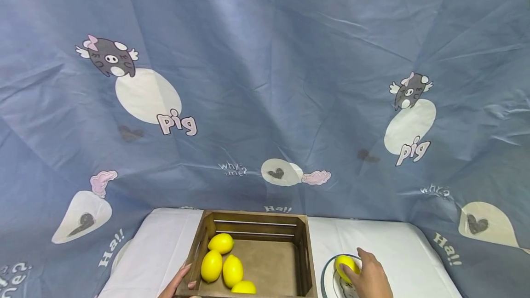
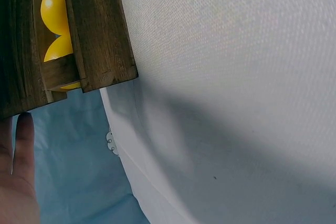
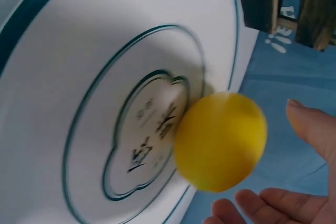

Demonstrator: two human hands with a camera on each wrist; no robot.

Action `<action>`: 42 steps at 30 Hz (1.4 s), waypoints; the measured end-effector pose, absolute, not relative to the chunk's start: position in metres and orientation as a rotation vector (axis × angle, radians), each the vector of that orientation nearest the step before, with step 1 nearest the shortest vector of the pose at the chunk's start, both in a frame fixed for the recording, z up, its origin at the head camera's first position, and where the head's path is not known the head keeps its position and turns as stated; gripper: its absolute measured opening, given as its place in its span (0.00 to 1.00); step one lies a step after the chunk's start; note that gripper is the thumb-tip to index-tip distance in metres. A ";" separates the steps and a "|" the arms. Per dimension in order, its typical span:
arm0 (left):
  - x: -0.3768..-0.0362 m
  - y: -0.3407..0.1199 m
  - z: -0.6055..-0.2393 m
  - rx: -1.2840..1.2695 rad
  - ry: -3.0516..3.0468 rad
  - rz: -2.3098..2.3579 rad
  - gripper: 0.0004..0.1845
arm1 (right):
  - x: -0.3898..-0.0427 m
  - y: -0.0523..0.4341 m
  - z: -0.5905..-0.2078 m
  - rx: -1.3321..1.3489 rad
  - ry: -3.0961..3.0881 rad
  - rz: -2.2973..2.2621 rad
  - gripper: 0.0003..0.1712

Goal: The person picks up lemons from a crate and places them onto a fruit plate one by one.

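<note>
A yellow lemon (image 3: 220, 142) sits on a white plate with a teal rim (image 1: 325, 282), right of a brown wooden crate (image 1: 309, 261). My right hand (image 1: 372, 279) reaches around that lemon from the right. In the right wrist view its thumb (image 3: 310, 124) and fingers (image 3: 273, 205) are spread, with a gap between thumb and lemon. At the crate's near left corner, my left hand (image 1: 175, 284) grips the wood; a fingertip shows at the inner side of the wall. Much of this hand is cut off by the frame. Several lemons (image 1: 233, 271) lie along the crate's left side.
A white cloth (image 1: 397, 247) covers the table under crate and plate. Behind it hangs a blue-grey curtain (image 1: 290, 82) printed with pigs and words. The crate's slatted walls (image 2: 100, 30) stand up around the lemons.
</note>
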State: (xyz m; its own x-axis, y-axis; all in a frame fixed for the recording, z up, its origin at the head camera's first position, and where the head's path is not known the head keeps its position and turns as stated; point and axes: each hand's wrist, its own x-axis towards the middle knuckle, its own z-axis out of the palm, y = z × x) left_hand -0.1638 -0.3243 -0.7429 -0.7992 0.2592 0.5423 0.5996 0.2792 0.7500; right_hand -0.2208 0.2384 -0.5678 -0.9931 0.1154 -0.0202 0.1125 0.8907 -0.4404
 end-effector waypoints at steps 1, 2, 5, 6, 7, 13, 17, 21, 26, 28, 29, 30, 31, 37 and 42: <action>-0.165 -0.326 -0.744 -0.830 -2.233 -1.534 0.52 | -0.220 0.238 -0.566 -0.174 -3.043 0.714 0.50; -0.166 -0.327 -0.744 -0.863 -2.227 -1.549 0.53 | -0.220 0.237 -0.565 -0.165 -3.033 0.721 0.50; -0.166 -0.327 -0.742 -0.892 -2.219 -1.564 0.55 | -0.218 0.234 -0.559 -0.127 -2.992 0.759 0.50; -0.166 -0.327 -0.742 -0.888 -2.219 -1.569 0.55 | -0.217 0.233 -0.557 -0.113 -2.975 0.771 0.50; -0.165 -0.326 -0.742 -0.869 -2.225 -1.576 0.55 | -0.217 0.232 -0.554 -0.100 -2.957 0.783 0.50; -0.160 -0.323 -0.746 -0.680 -2.285 -1.515 0.48 | -0.212 0.224 -0.538 -0.056 -2.890 0.851 0.50; -0.160 -0.323 -0.751 -0.646 -2.275 -1.458 0.47 | -0.210 0.217 -0.530 -0.014 -2.855 0.889 0.52; -0.162 -0.323 -0.755 -0.705 -2.230 -1.472 0.49 | -0.208 0.214 -0.525 0.044 -2.813 0.899 0.49; -0.165 -0.324 -0.754 -0.785 -2.176 -1.503 0.50 | -0.206 0.211 -0.519 0.114 -2.773 0.889 0.49; -0.166 -0.324 -0.754 -0.804 -2.161 -1.502 0.50 | -0.205 0.209 -0.516 0.157 -2.738 0.890 0.48; -0.166 -0.324 -0.755 -0.808 -2.154 -1.505 0.50 | -0.205 0.209 -0.514 0.181 -2.718 0.890 0.47; -0.166 -0.324 -0.755 -0.809 -2.148 -1.505 0.50 | -0.205 0.208 -0.512 0.199 -2.705 0.888 0.46; -0.165 -0.324 -0.756 -0.808 -2.147 -1.498 0.50 | -0.205 0.207 -0.509 0.212 -2.697 0.884 0.46; -0.164 -0.322 -0.758 -0.749 -2.164 -1.484 0.50 | -0.207 0.200 -0.495 0.270 -2.709 0.856 0.45; -0.166 -0.322 -0.757 -0.783 -2.145 -1.476 0.50 | -0.209 0.192 -0.489 0.363 -2.686 0.835 0.45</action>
